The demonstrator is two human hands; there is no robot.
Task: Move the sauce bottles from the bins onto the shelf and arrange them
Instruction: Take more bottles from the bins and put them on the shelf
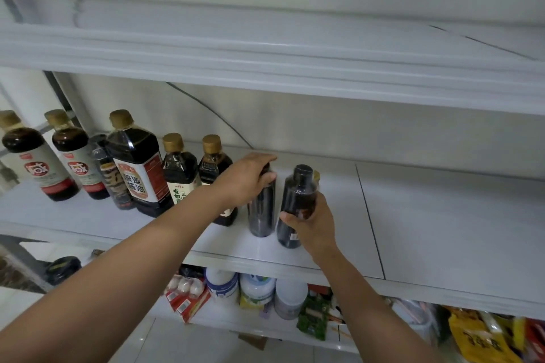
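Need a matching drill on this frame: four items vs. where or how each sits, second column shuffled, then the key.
1. left hand
2. right hand
3. big square dark sauce bottle with gold cap
4. white round tub with blue label

A. on the lower shelf
B. grips the body of the black-capped slim dark bottle
C. stands untouched on the white middle shelf
D. curled over the top of the neighbouring slim dark bottle

Pairs: 1-D, 2-B, 3-C, 4-A
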